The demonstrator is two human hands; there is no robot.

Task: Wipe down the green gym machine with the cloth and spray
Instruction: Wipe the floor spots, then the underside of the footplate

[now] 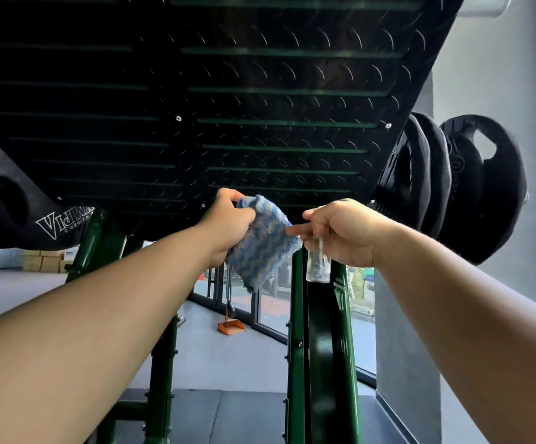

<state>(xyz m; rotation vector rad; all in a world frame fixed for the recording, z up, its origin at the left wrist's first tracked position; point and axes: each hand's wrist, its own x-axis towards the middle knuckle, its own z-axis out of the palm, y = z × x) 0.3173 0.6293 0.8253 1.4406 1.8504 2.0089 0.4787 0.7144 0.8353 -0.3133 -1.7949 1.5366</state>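
Note:
The green gym machine shows its dark green frame rails (pixel 321 347) below and a large black tread-pattern footplate (pixel 196 91) overhead. My left hand (pixel 228 222) grips a blue and white striped cloth (pixel 262 248) just under the plate's lower edge. My right hand (pixel 340 229) holds a small clear spray bottle (pixel 317 265) hanging downward, with its index finger stretched toward the cloth. The bottle's top is hidden inside the hand. Both hands are close together, a little apart.
Black weight plates (pixel 471 187) hang on the machine at the right, another black plate (pixel 7 200) at the left. An orange dustpan (pixel 230 325) lies on the grey floor by the glass doors. Cardboard boxes (pixel 42 259) stand far left. A grey wall fills the right side.

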